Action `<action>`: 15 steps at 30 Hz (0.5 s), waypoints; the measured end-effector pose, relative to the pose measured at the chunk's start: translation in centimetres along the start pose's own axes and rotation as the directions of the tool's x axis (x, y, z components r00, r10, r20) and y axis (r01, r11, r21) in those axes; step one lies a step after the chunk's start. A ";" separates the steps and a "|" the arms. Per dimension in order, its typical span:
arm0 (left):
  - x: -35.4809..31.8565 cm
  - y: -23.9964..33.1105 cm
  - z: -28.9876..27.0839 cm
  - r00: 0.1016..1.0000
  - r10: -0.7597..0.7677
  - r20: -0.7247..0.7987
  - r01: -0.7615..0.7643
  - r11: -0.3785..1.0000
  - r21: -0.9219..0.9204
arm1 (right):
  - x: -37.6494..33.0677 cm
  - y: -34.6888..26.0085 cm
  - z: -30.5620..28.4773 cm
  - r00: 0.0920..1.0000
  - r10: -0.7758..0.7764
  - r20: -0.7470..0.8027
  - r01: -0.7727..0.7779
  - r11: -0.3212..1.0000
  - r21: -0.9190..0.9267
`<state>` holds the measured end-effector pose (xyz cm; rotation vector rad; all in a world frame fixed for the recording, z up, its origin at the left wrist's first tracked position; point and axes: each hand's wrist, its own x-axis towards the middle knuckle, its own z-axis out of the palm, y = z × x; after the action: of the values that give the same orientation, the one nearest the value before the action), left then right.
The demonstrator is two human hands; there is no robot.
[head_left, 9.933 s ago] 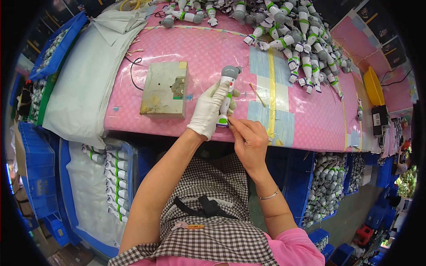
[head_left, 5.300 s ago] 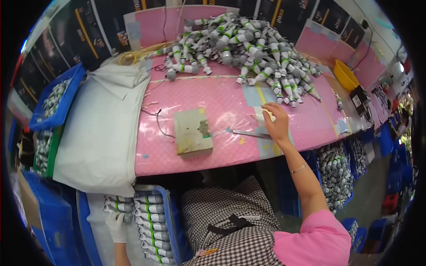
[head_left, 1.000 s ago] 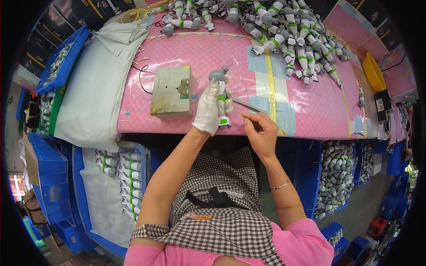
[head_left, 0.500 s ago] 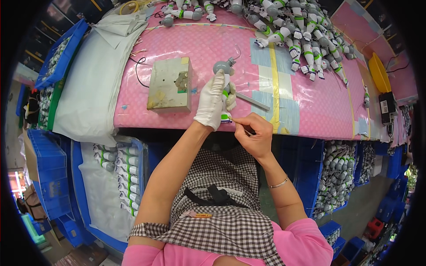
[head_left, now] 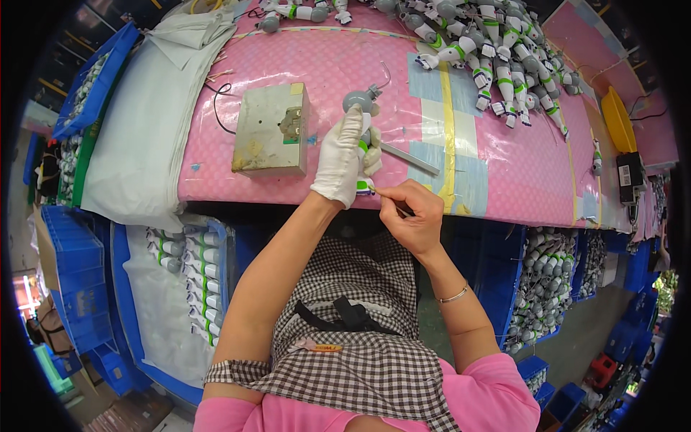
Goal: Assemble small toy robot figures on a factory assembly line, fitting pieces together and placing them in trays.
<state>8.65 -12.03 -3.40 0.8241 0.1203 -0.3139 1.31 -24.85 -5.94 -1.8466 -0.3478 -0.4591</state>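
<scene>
My left hand (head_left: 340, 160), in a white glove, is closed around a toy arm (head_left: 360, 103). The part has a grey ball-shaped end with a thin wire at the top, a white and green middle, and a small white and purple hand at the bottom. My bare right hand (head_left: 415, 213) is pinched around a thin stick-like tool, mostly hidden by the fingers. Its fingertips are right beside the toy's purple-edged lower end. Behind the toy, a flat metal bar (head_left: 412, 158) lies slanting on the pink table (head_left: 338, 61).
A worn metal box (head_left: 270, 129) with a cable stands left of my hands. Many similar toy arms (head_left: 507, 65) are heaped at the far right. White sheets (head_left: 144, 122) cover the table's left side. Blue bins (head_left: 169, 317) with toy arms flank me below the table edge.
The view has shifted slightly. Both hands keep nearly the same hold, with the right fingertips still at the toy arm's lower end.
</scene>
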 end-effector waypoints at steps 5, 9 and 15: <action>-0.1 -0.4 -0.3 0.998 0.058 -0.031 -0.059 0.998 -0.035 | 0.0 -0.3 0.0 1.000 0.012 -0.005 -0.012 1.000 -0.007; -0.4 -0.4 0.1 0.996 0.072 -0.057 -0.074 0.997 -0.032 | 0.0 -0.4 -0.1 0.999 0.036 0.014 -0.036 0.999 -0.012; -0.6 -0.4 0.4 0.994 0.091 -0.068 -0.091 0.996 0.010 | 0.0 -0.5 -0.2 0.999 0.029 0.027 -0.029 0.999 -0.020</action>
<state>7.92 -12.45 -3.29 0.8448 0.1447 -0.2006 1.08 -24.91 -5.48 -1.8757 -0.3355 -0.4190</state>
